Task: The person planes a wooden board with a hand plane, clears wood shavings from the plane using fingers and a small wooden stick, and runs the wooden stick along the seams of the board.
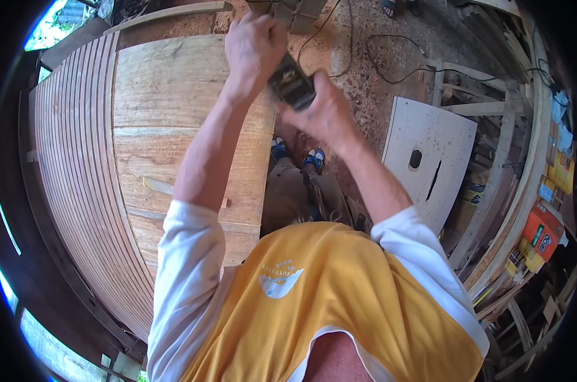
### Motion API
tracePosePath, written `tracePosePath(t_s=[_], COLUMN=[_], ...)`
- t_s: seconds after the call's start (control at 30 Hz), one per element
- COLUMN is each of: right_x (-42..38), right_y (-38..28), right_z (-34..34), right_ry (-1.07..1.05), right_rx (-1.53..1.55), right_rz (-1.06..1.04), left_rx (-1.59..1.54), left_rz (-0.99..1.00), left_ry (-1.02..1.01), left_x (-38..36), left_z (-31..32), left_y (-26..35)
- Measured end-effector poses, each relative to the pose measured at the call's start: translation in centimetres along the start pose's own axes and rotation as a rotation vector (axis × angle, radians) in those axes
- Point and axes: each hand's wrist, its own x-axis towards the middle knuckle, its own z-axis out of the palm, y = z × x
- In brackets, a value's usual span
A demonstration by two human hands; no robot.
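1. Centrally, in the head view, a dark, motion-blurred tool (293, 83) sits between the person's hands, beyond the right edge of pale boards (167, 83).
2. The right hand (324, 109) wraps the tool's near end, thumb on one side, fingers on the other.
3. The left hand (256, 49) is curled at the far end; I cannot tell what its fingers grip.
4. Left of the boards run narrow slats (72, 134).
5. At right stands a white panel (444, 149) with an oval hole and slot; cables (390, 81) cross the floor (371, 102).
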Motion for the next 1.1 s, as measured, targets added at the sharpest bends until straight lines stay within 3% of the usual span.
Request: tracePosePath(t_s=[0.07, 0.1, 0.2, 0.27, 0.3, 0.33, 0.37, 0.43, 0.5, 0.63, 0.67, 0.77, 0.83, 0.87, 0.93, 0.97, 1.0, 1.07, 1.1], right_x=[3.7, 5.5, 9.3, 6.0, 3.7, 1.0, -0.5, 0.0, 2.5, 8.9, 9.1, 4.2, 0.6, 1.0, 4.1, 6.1, 7.6, 9.8, 9.6], right_y=[0.0, -0.2, 2.8, 0.7, -0.5, -0.8, -0.4, -0.1, -0.3, 0.8, 0.8, -0.8, -0.8, -0.5, -1.1, -1.2, -0.6, 0.2, -0.4], right_z=[-1.8, -2.5, -0.9, -0.6, -0.5, 0.3, 1.0, 0.5, -0.4, -1.8, -1.9, -0.9, 0.6, 0.8, -1.1, -1.8, -1.9, -2.6, -3.2], right_ry=[-0.01, -0.001, 0.234, 0.086, 0.015, 0.063, 0.112, 0.09, 0.037, 0.188, 0.211, 0.02, 0.116, 0.159, 0.063, 0.018, 0.104, 0.282, 0.244], right_rx=[0.034, 0.06, -0.031, 0.001, 0.019, 0.007, -0.009, 0.039, 0.045, -0.029, -0.06, 0.018, 0.034, 0.024, 0.126, 0.175, 0.042, -0.229, -0.18], right_rz=[0.06, 0.078, -0.236, -0.022, 0.091, 0.002, -0.091, -0.035, 0.093, -0.107, -0.148, 0.11, -0.012, -0.055, 0.122, 0.198, 0.106, -0.079, -0.051], left_rx=[-0.2, -0.098, 0.016, 0.017, 0.011, 0.028, 0.035, 0.03, 0.028, 0.002, -0.013, 0.022, 0.013, -0.005, -0.034, -0.039, -0.128, -0.084, -0.06], left_rz=[0.038, 0.05, 0.077, 0.051, -0.112, 0.062, -0.009, 0.01, 0.034, 0.146, 0.115, 0.037, 0.041, 0.003, -0.088, 0.003, 0.144, 0.189, 0.209], left_ry=[0.045, 0.102, 0.152, 0.144, -0.005, 0.059, 0.032, -0.015, 0.013, 0.223, 0.163, 0.02, -0.026, -0.034, -0.076, -0.007, 0.099, 0.195, 0.238], left_x=[3.9, 5.8, 7.7, 5.7, 3.7, 1.6, -0.2, -0.6, 2.9, 10.0, 9.1, 4.6, 1.4, 2.4, 4.8, 7.2, 9.1, 11.4, 11.9], left_z=[0.5, 2.6, 3.5, 1.4, 1.5, 1.2, -0.5, -0.2, 2.4, 5.1, 5.3, 2.8, 0.7, 1.7, 3.2, 2.8, 4.3, 5.8, 6.0], left_y=[0.9, -0.3, -1.2, 0.1, -0.5, -1.3, 0.6, 0.7, -0.8, -1.2, -1.7, -1.4, 0.0, -0.5, -1.4, -0.3, -1.1, -1.1, -1.1])
